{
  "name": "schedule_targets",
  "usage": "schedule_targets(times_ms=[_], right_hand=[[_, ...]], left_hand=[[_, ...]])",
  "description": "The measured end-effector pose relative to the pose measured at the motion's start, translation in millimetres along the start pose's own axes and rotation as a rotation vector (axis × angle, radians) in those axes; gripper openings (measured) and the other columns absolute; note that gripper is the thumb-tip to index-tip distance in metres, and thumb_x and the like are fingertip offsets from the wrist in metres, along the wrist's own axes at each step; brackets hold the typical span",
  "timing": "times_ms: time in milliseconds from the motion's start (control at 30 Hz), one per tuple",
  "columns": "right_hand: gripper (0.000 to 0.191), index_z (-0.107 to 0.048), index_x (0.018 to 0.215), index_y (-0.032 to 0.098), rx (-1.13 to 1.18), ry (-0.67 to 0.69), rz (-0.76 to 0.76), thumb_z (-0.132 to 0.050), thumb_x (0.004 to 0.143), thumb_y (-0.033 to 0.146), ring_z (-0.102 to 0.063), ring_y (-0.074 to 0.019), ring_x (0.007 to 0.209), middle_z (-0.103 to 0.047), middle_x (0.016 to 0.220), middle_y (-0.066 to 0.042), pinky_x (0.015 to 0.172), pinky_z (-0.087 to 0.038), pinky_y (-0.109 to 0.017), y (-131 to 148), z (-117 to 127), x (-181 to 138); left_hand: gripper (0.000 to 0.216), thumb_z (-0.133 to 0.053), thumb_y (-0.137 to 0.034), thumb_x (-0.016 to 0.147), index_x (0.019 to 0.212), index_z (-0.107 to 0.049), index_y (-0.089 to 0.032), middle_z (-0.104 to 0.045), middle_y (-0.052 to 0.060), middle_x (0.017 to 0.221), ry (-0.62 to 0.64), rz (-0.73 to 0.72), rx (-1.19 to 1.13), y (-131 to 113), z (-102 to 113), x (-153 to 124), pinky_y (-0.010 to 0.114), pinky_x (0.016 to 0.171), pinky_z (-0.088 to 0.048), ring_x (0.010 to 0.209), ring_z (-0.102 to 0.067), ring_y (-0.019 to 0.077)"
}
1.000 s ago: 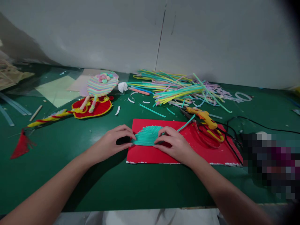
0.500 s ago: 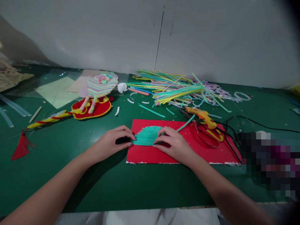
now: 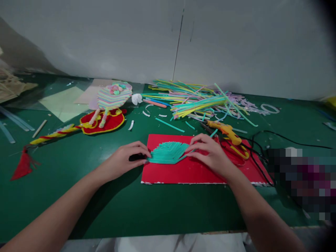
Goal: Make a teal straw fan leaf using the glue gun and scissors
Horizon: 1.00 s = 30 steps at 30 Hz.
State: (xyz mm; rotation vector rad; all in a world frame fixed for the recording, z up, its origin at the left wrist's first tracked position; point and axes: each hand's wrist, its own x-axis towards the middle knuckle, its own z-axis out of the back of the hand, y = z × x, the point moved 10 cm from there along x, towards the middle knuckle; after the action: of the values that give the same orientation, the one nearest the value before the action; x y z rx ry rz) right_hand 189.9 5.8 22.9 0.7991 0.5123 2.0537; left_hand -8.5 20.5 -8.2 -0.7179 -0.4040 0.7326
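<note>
A leaf-shaped piece of turquoise pipe cleaners, laid in bent rows side by side, lies on a red board. My left hand is closed in a pinch at the left tip of the rows. With thumb and fingers together, my right hand pinches the outermost pipe cleaner at the right side, where it bends upward along the piece. Its loose end shows beyond my fingers. Close by the right hand, a yellow hot glue gun and yellow-handled scissors rest on the board.
A pile of coloured pipe cleaners lies near the wall. On the left are a red fan-shaped piece with a tassel and a striped fan. A black cable runs off to the right.
My right hand has moved right and slightly up along the piece, bending the outermost pipe cleaner upward at its lower middle. My left hand stays at the left tip.
</note>
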Motion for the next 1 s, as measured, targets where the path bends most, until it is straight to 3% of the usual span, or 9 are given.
schedule_targets(times_ms=[133, 367, 567, 833, 1000], right_hand=[[0.013, -0.071, 0.093, 0.027, -0.033, -0.002, -0.105, -0.062, 0.084, 0.027, -0.055, -0.0194, 0.098, -0.055, 0.100, -0.004, 0.089, -0.045, -0.037, -28, 24, -5], [0.014, -0.071, 0.094, 0.027, -0.025, 0.066, -0.152, -0.060, 0.085, 0.028, -0.055, -0.0198, 0.099, -0.055, 0.100, -0.005, 0.090, -0.044, -0.038, -41, 18, -8], [0.013, -0.072, 0.089, 0.026, -0.026, 0.060, -0.171, -0.060, 0.085, 0.029, -0.055, -0.0199, 0.097, -0.056, 0.099, -0.005, 0.089, -0.045, -0.039, -44, 20, -9], [0.012, -0.071, 0.090, 0.026, -0.046, 0.104, -0.123, -0.062, 0.084, 0.030, -0.056, -0.0187, 0.096, -0.058, 0.099, -0.005, 0.089, -0.046, -0.037, -51, 21, -3], [0.013, -0.071, 0.091, 0.026, -0.007, 0.223, -0.116, -0.061, 0.084, 0.030, -0.058, -0.0170, 0.094, -0.058, 0.099, -0.004, 0.087, -0.047, -0.034, -48, 19, 7]], left_hand=[[0.014, -0.055, -0.029, 0.088, 0.096, -0.066, -0.023, -0.059, 0.003, 0.101, 0.003, -0.002, 0.001, 0, -1, -1, 0.025, 0.080, -0.048, 0.092, -0.060, 0.0143], [0.018, -0.060, -0.034, 0.085, 0.100, -0.065, -0.024, -0.061, 0.004, 0.103, 0.000, 0.033, -0.008, 4, 7, -2, 0.027, 0.080, -0.049, 0.092, -0.060, 0.0160], [0.018, -0.061, -0.036, 0.084, 0.098, -0.066, -0.025, -0.058, 0.004, 0.105, -0.119, 0.013, 0.080, -12, 22, 2, 0.031, 0.086, -0.047, 0.096, -0.057, 0.0176], [0.015, -0.061, -0.030, 0.085, 0.098, -0.065, -0.024, -0.060, 0.003, 0.108, 0.043, -0.176, 0.249, -65, -18, 38, 0.034, 0.088, -0.042, 0.102, -0.054, 0.0193], [0.012, -0.063, -0.031, 0.084, 0.093, -0.064, -0.023, -0.061, 0.002, 0.106, 0.128, -0.195, 0.263, -66, -30, 54, 0.031, 0.088, -0.041, 0.101, -0.055, 0.0183]])
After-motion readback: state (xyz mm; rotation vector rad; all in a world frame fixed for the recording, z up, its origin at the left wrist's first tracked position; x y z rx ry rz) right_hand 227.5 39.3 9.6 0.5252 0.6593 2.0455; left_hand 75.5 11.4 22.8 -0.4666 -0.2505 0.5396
